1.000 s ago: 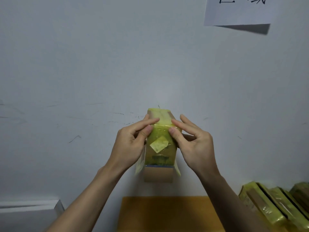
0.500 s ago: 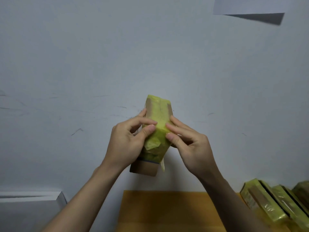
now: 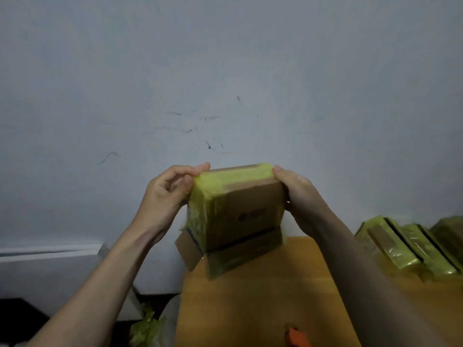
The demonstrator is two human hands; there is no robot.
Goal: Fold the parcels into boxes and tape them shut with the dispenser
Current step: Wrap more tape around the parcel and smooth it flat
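Cardboard box (image 3: 246, 209) was up in the air between my two hands, lifted clear above the wooden table (image 3: 263, 301) and held in front of the pale wall (image 3: 225, 71). My left hand (image 3: 166, 194) had its fingers curled at the box's upper left corner, thumb and fingertips pinching the yellow tape (image 3: 220, 181) that ran over the top edge and down the left face. My right hand (image 3: 300, 199) was wrapped around the right side of the box, fingertips hooked over the top right corner. Below my grip, the bottom flaps (image 3: 193, 249) of the box hung open, one sticking out to the left. Off to the right of my right forearm, a row of taped boxes (image 3: 406, 244) leaned on the table near the wall. Near the bottom edge of the view, just inside my right arm, something orange (image 3: 297, 338) lay on the table; I couldn't tell what it was. Under my left forearm there was crumpled yellow tape waste (image 3: 145, 329).
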